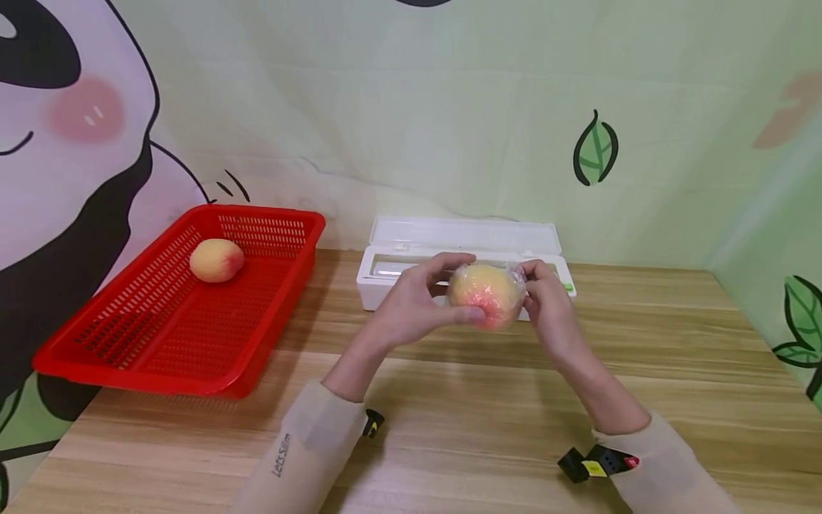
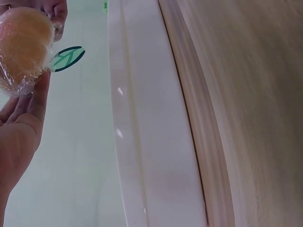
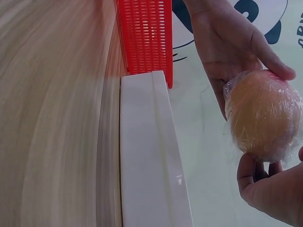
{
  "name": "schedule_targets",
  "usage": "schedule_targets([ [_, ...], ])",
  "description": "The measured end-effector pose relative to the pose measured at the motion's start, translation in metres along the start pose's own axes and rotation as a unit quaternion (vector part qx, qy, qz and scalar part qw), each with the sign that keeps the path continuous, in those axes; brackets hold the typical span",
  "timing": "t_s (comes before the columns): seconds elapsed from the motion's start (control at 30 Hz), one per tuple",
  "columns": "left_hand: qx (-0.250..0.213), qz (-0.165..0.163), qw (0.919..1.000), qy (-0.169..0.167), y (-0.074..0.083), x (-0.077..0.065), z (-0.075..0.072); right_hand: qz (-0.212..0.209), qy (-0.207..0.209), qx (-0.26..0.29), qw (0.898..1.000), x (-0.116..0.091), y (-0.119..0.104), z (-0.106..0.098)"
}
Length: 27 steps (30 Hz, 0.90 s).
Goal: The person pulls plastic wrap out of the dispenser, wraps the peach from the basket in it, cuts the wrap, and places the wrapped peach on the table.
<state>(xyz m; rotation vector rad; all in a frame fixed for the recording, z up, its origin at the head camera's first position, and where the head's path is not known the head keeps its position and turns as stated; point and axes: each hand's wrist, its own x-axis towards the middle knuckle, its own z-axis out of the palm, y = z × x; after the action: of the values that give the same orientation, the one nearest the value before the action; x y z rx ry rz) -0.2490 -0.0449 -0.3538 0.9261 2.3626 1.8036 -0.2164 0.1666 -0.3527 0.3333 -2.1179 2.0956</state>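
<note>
Between both hands, above the table, a peach (image 1: pixel 486 294) is wrapped in clear plastic film. My left hand (image 1: pixel 420 296) grips it from the left, thumb across its front and fingers behind. On the other side my right hand (image 1: pixel 547 307) pinches the film at the peach's edge with curled fingers. The right wrist view shows the film drawn round the peach (image 3: pixel 265 113), with loose wrinkled edges. Just behind the hands stands a long white film box (image 1: pixel 379 291) with its lid (image 1: pixel 462 232) raised, partly hidden by hands and peach.
At the left, a red plastic basket (image 1: pixel 257 350) holds one more peach (image 1: pixel 217 260), which shows no film. The wooden table (image 1: pixel 488 428) reaches back to a printed cloth backdrop (image 1: pixel 449 143) with a panda and leaves. The white box stands near the table's back edge.
</note>
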Motion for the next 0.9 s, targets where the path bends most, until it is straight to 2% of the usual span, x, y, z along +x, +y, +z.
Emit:
schedule_targets([
  [0.17, -0.005, 0.004, 1.0000, 0.004, -0.0013, 0.0004, 0.0016, 0.028, 0.037, 0.011, 0.999, 0.0023, 0.0035, -0.0007],
  [0.33, -0.011, 0.021, 0.9997, 0.006, -0.0024, 0.0007, 0.0030, 0.026, 0.055, 0.033, 0.998, 0.0034, 0.0069, -0.0014],
  [0.5, -0.018, 0.041, 0.9990, 0.009, -0.0038, 0.0009, 0.0041, 0.037, 0.046, -0.004, 0.998, 0.0016, 0.0059, -0.0023],
  [0.7, -0.021, 0.028, 0.9994, -0.002, -0.0045, 0.0006, 0.0057, 0.044, 0.032, -0.023, 0.998, 0.0010, 0.0048, -0.0030],
  [0.9, -0.015, 0.039, 0.9989, -0.021, -0.0062, 0.0009, 0.0081, 0.034, 0.008, -0.040, 0.999, 0.0005, 0.0046, -0.0030],
])
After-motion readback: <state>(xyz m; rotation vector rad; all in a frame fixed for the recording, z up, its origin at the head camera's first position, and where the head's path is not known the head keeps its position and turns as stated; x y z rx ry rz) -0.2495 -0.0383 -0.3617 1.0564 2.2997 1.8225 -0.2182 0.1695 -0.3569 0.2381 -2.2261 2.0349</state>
